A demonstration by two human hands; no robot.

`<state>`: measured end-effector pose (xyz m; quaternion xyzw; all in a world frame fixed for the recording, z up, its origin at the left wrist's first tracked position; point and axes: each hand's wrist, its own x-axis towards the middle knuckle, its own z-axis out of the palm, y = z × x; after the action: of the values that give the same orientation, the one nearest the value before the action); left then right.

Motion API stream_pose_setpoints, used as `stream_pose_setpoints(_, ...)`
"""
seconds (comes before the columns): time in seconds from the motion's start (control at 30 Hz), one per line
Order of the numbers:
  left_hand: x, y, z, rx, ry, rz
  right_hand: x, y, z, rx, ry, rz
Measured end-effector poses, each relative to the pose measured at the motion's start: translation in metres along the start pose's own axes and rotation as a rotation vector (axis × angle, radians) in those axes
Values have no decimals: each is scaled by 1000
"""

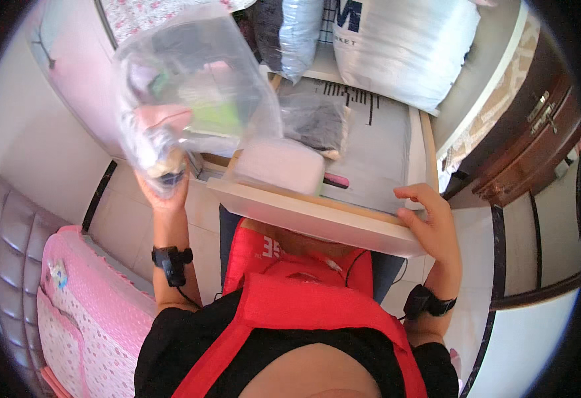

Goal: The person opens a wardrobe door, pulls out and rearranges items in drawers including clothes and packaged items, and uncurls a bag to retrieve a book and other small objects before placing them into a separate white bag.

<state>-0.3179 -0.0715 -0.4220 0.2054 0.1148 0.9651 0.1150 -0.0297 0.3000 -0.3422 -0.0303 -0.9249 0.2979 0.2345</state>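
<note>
My left hand [166,189] is raised on the left, its fingers closed on a clear plastic bag [247,76]. Pink, green and white things show through the blurred plastic; I cannot make out what they are. On the right, my right hand [431,222] grips the right end of the front panel of a pulled-out drawer [310,217]. Inside the drawer lie a white rounded packet [280,166], a clear packet with dark contents [313,126], a small pink item [336,180] and a large grey plastic sheet or bag [376,159]. The raised bag hides the drawer's left part.
Behind the drawer, a large white printed bag [403,60] and a silvery-blue bag [300,36] stand in the cabinet. A pink-covered bed [91,298] with a grey padded headboard [8,245] is at lower left. A brown wooden door [529,146] stands at right.
</note>
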Motion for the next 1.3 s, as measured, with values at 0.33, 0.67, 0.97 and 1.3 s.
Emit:
stream_pose_setpoints(0.33, -34, 17, -32, -91, 157, 92, 58, -50, -29, 15, -488, -99)
stream_pose_setpoints(0.67, -40, 10, -45, -350, -14, 2, 147, -51, 79, -210, -802, -267)
stream_pose_setpoints(0.97, -58, 27, -68, -210, 218, 186, 146, -72, 106, -257, -675, -74)
stream_pose_setpoints(1.3, -68, 36, -80, -81, 340, 205, 141, 3, 33, 746, -487, 357)
